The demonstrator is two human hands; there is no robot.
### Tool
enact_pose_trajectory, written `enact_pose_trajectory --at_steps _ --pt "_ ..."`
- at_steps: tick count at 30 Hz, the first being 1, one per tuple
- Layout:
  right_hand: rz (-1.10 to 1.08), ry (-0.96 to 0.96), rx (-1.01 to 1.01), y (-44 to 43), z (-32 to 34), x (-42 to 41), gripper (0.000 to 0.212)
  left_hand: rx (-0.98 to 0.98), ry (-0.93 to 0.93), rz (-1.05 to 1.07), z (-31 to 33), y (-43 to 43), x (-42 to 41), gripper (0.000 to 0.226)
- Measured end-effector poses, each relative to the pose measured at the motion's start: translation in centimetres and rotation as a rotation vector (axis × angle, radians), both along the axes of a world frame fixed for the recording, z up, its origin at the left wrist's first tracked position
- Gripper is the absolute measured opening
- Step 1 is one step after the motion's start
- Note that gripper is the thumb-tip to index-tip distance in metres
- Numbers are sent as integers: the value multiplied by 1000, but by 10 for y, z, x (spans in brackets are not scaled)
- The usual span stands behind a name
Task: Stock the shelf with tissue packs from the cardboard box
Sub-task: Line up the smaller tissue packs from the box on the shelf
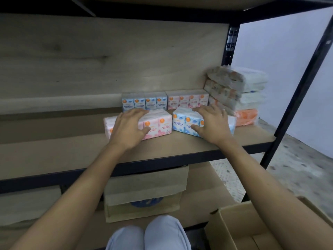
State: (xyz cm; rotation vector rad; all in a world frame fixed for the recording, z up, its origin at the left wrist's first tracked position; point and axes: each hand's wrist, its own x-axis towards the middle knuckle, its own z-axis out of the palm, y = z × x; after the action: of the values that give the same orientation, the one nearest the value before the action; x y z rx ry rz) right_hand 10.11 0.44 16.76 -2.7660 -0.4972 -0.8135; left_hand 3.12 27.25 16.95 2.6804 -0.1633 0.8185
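My left hand (128, 126) grips the pink tissue pack (162, 123) on the shelf (63, 154), fingers over its top, thumb on its front. Just beside it, the blue tissue pack (180, 121) is gripped likewise by my right hand (210, 121). Cardboard box (225, 231) stands open, lower right.

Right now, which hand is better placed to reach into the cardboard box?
Right hand: the cardboard box sits lower right, beneath that forearm. The left hand would likely have to cross over.
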Motion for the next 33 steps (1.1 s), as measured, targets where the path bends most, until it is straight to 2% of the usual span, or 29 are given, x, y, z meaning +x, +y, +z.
enact_pose_trajectory --at_steps 4,9,22,26,33 --pt "-81 107 -44 6 -4 11 77 136 98 134 -10 -5 13 70" --pt "-125 75 -159 3 -11 20 79 256 99 232 -19 -5 24 72" --pt "58 73 -175 -24 -8 62 72 239 17 160 -20 8 56 65" --pt "81 103 -206 -21 -5 84 73 242 43 165 -18 10 73 67" --pt "191 133 -109 -19 -14 124 73 170 92 128 -21 13 105 66"
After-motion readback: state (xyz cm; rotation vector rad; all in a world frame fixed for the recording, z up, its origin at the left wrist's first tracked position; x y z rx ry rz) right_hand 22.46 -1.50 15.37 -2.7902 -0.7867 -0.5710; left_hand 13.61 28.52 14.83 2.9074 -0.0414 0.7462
